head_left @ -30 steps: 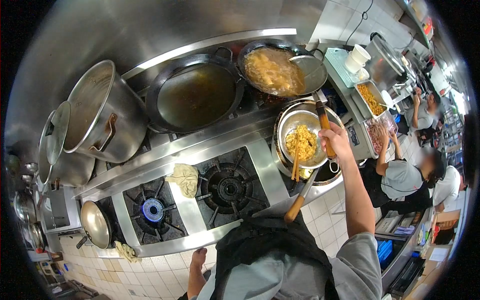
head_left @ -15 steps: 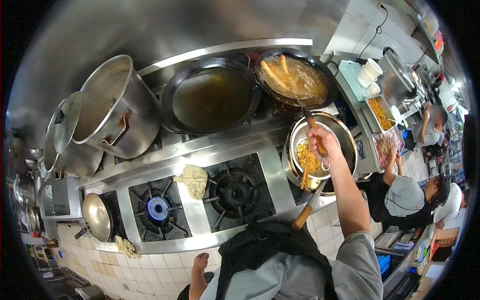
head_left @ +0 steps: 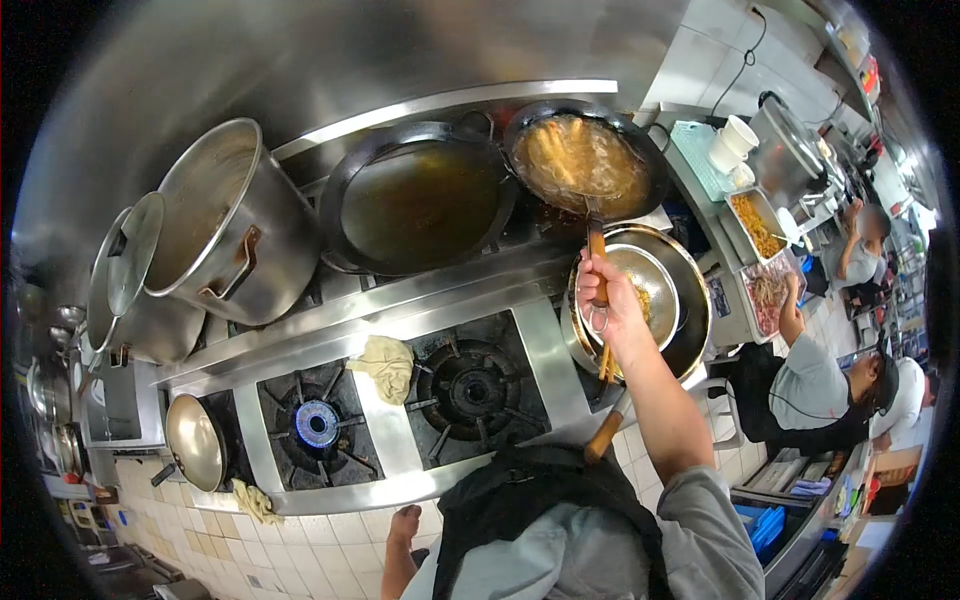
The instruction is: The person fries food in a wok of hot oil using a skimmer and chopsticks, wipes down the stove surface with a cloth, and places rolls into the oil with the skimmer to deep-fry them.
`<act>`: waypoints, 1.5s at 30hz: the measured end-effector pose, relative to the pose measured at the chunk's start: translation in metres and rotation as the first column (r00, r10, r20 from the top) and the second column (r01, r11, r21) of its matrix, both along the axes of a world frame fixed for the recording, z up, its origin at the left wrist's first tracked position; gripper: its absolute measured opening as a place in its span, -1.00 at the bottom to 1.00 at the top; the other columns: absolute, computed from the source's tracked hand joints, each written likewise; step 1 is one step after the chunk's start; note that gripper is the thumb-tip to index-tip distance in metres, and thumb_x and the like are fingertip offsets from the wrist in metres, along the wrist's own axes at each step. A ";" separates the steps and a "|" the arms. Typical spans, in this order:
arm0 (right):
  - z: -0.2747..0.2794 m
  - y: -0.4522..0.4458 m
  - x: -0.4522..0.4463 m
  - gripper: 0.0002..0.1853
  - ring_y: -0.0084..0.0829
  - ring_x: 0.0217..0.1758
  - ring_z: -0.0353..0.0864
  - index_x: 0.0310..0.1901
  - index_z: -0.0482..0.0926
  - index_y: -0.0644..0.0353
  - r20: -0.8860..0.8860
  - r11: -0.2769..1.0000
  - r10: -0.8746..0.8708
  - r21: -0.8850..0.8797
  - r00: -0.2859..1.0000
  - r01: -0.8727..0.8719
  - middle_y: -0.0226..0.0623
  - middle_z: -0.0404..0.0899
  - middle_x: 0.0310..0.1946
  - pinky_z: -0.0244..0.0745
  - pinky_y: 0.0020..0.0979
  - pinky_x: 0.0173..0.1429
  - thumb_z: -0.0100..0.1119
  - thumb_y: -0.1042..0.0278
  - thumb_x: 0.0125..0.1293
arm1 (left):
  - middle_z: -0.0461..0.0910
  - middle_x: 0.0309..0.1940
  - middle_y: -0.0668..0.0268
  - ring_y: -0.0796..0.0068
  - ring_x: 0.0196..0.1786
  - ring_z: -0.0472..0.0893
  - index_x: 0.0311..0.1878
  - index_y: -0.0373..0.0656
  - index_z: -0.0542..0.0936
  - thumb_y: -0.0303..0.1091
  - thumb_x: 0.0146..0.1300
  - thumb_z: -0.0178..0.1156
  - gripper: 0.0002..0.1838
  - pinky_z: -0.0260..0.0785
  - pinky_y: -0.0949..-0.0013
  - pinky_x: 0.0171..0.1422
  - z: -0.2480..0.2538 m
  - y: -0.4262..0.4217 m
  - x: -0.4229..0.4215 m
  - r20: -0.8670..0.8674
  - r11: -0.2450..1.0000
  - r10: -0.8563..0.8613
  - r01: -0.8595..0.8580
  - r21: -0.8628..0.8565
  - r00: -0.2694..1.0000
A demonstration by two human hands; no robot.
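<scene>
I've got the wooden-handled tool (head_left: 597, 242) dipped in the bubbling wok (head_left: 655, 180), right hand (head_left: 618, 300) closed round its handle by the metal bowl (head_left: 662, 290), left hand (head_left: 404, 524) low near the apron (head_left: 540, 500), part-curled, can't tell if holding anything.

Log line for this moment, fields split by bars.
right hand: grips wooden-handled tool, reaching into bubbling wok | left hand: lowered, nothing visible held | one burner: lit blue

Right hand (head_left: 614, 300) closed, arm (head_left: 660, 400) extended; left hand (head_left: 404, 524) low.
</scene>
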State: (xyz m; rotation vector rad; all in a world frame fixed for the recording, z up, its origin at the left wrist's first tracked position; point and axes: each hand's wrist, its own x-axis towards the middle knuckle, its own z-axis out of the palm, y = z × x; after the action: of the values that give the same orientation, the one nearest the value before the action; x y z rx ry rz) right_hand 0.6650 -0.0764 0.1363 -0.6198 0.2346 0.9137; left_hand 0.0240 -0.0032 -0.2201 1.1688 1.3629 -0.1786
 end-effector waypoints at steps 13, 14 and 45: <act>0.002 -0.022 -0.005 -0.76 -0.73 -0.63 0.26 0.12 0.47 0.24 -0.042 0.994 -0.042 0.097 0.998 0.046 -0.53 0.36 -0.50 0.21 -0.66 -0.65 0.02 0.39 0.50 | 0.69 -0.17 0.18 0.41 -0.21 0.59 0.14 -0.32 0.63 -0.14 0.27 0.22 -0.51 0.47 0.32 -0.09 0.020 -0.006 -0.007 -0.091 0.996 0.041 -0.048 -0.081 0.995; 0.004 -0.017 -0.007 -0.76 -0.74 -0.64 0.25 0.12 0.48 0.21 -0.069 0.995 -0.030 0.094 0.997 0.037 -0.55 0.34 -0.51 0.20 -0.66 -0.66 0.03 0.38 0.50 | 0.69 -0.20 0.20 0.42 -0.24 0.58 0.14 -0.31 0.64 -0.14 0.28 0.23 -0.51 0.46 0.32 -0.13 0.029 -0.006 0.000 -0.069 0.999 -0.001 -0.003 -0.050 0.998; 0.059 -0.101 -0.019 -0.91 -0.66 -0.68 0.26 -0.13 0.37 0.15 0.573 0.750 0.293 -0.634 0.765 0.188 -0.47 0.35 -0.51 0.18 -0.53 -0.70 -0.01 0.48 0.37 | 0.68 0.01 0.13 0.27 0.09 0.61 0.15 -0.37 0.60 -0.21 0.33 0.21 -0.54 0.40 0.27 0.23 0.036 0.010 0.020 -0.109 0.997 -0.070 0.068 -0.028 0.992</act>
State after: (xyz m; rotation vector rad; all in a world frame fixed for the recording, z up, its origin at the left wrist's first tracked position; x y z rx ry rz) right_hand 0.6456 -0.1770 0.1949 -1.5956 -0.1084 0.5958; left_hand 0.0437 0.0067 -0.1844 1.2011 1.4132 -0.3123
